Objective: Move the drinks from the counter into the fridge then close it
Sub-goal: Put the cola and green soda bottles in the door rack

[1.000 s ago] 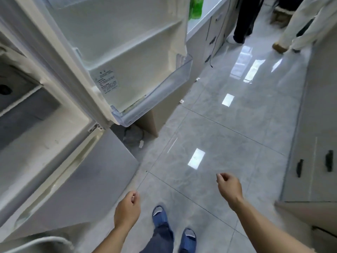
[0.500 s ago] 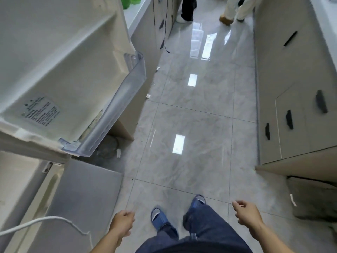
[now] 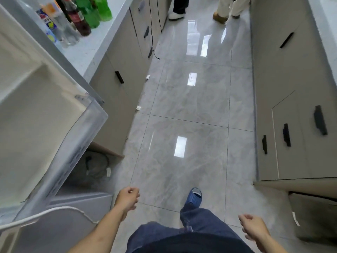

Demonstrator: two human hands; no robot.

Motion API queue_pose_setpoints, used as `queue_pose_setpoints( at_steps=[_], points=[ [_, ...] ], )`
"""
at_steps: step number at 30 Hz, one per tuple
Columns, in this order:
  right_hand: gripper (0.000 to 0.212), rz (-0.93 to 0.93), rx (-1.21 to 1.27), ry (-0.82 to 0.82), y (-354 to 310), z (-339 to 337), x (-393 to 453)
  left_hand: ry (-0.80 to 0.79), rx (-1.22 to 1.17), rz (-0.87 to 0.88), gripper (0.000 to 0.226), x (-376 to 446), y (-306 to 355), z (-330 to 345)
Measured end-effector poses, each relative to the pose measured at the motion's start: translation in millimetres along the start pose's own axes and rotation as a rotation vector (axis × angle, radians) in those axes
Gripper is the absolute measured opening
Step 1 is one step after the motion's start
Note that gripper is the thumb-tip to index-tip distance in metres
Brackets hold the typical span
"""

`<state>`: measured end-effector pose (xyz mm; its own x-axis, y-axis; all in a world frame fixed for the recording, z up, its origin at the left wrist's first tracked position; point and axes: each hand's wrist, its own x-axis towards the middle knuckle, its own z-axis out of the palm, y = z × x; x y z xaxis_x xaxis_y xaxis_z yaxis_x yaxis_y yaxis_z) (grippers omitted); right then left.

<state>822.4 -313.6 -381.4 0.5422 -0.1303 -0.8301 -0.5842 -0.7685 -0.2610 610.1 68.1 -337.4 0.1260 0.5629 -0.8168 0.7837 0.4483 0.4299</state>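
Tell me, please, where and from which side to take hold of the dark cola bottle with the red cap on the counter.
Take the dark cola bottle with the red cap around its body, from the open aisle side at the white counter's front edge. It stands upright at the front of the group, other bottles behind; the hand's grip should wrap it sideways.
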Motion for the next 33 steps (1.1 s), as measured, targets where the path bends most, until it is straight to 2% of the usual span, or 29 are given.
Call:
queue_pose_setpoints(
  at_steps=[8,17,21,28,33],
  points=[
    [0.018,-0.241,-0.001,-0.104,-192.6,-36.1,51.1,0.080,-0.048,-0.058,0.016,11.7,57.9,33.0],
    [0.019,-0.384,-0.077,-0.185,-371.3,-16.6,106.7,0.174,-0.144,-0.208,0.022,71.7,112.7,41.6],
    [0.025,-0.392,-0.097,-0.212,-434.4,-11.2,126.7,0.193,-0.166,-0.217,0.023,103.4,174.1,38.8],
    [0.022,-0.387,-0.264,-0.160,-521.2,-21.6,166.0,0.134,-0.214,-0.101,0.021,143.4,315.7,32.4],
    [0.026,-0.406,-0.422,-0.124,-575.5,-36.1,199.3,0.157,-0.357,-0.079,0.019,160.4,373.4,41.5]
  ],
)
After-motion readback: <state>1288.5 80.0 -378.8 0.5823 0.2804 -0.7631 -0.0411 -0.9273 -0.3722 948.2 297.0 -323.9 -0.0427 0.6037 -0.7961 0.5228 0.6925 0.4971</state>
